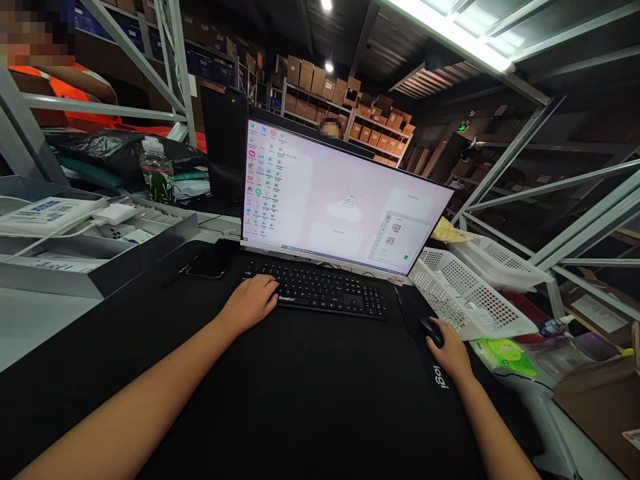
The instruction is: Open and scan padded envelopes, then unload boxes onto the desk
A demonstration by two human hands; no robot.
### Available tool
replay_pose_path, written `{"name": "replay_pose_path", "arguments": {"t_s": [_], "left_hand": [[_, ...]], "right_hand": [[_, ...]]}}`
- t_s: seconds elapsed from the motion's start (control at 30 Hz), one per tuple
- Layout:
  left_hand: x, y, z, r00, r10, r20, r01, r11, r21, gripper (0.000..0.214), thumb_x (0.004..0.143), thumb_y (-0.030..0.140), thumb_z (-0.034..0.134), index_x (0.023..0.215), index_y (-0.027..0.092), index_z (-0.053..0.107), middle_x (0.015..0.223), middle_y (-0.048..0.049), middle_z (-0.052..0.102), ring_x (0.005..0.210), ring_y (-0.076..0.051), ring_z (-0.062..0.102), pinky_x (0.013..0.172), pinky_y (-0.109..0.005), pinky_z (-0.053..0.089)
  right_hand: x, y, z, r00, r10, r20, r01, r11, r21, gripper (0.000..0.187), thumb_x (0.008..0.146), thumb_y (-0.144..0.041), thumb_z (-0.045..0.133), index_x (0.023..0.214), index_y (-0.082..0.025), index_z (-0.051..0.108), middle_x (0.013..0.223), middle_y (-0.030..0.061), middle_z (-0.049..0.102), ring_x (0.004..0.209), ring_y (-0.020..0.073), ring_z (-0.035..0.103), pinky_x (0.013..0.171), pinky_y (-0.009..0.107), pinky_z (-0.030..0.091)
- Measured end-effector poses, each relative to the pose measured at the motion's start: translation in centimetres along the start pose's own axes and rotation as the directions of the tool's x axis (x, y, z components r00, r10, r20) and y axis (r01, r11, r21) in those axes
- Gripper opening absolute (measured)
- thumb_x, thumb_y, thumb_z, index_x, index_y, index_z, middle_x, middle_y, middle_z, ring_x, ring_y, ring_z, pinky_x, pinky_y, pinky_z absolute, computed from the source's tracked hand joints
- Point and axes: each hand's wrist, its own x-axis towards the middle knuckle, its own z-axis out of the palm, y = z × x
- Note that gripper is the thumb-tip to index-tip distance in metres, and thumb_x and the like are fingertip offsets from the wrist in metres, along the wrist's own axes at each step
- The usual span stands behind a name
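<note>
My left hand (251, 303) rests at the left end of a black keyboard (333, 292), its fingers laid out over the keys and holding nothing. A black computer mouse (431, 331) sits under my right hand (451, 349), whose fingers curl over it. Both lie on a dark desk mat (305, 393), which carries "logi" lettering by my right wrist. Behind the keyboard, a monitor (320, 193) shows a pale pink desktop with icons down its left side and a small window at lower right. A dark phone (216, 259) lies left of the keyboard.
Left stands a grey divided tray (100, 283) with boxes and a white charger, near a green-labelled bottle (157, 175). White perforated baskets (470, 293), a green packet (507, 355) and a cardboard box (605, 407) stand right. Metal frames flank the desk. One person sits behind the monitor, another at far left.
</note>
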Motion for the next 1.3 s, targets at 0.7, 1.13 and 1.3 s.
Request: {"name": "replay_pose_path", "arguments": {"t_s": [0.7,1.13,1.3], "left_hand": [[0.0,-0.3,0.1,1.000,0.007,-0.023,-0.007,1.000,-0.004,0.036,0.096,0.029,0.042,0.112,0.016,0.071,0.121,-0.0161,0.070,0.114,-0.030,0.065,0.095,-0.046,0.056],[0.0,-0.2,0.2,0.999,-0.003,-0.033,0.002,0.999,-0.033,0.033,0.094,0.028,0.044,0.108,0.018,0.072,0.120,-0.0153,0.070,0.112,-0.030,0.065,0.095,-0.046,0.056],[0.1,-0.3,0.2,1.000,-0.005,-0.014,0.005,0.999,-0.032,0.033,0.094,0.029,0.044,0.108,0.018,0.072,0.120,-0.0158,0.069,0.112,-0.030,0.065,0.096,-0.047,0.055]], "right_hand": [[0.4,1.0,1.3,1.000,0.008,0.000,-0.008,0.994,0.106,0.046,0.098,-0.049,0.052,0.137,-0.024,0.055,0.140,0.0117,0.057,0.134,0.0303,0.054,0.112,0.051,0.046],[0.5,0.9,1.5,1.000,0.021,-0.020,-0.019,0.995,0.098,0.047,0.095,-0.045,0.052,0.137,-0.024,0.054,0.139,0.0123,0.057,0.132,0.0304,0.055,0.112,0.051,0.047],[0.2,0.3,0.7,1.000,0.025,-0.013,-0.025,0.999,0.046,0.048,0.092,-0.041,0.052,0.136,-0.023,0.055,0.136,0.0117,0.059,0.128,0.0298,0.058,0.107,0.049,0.050]]}}
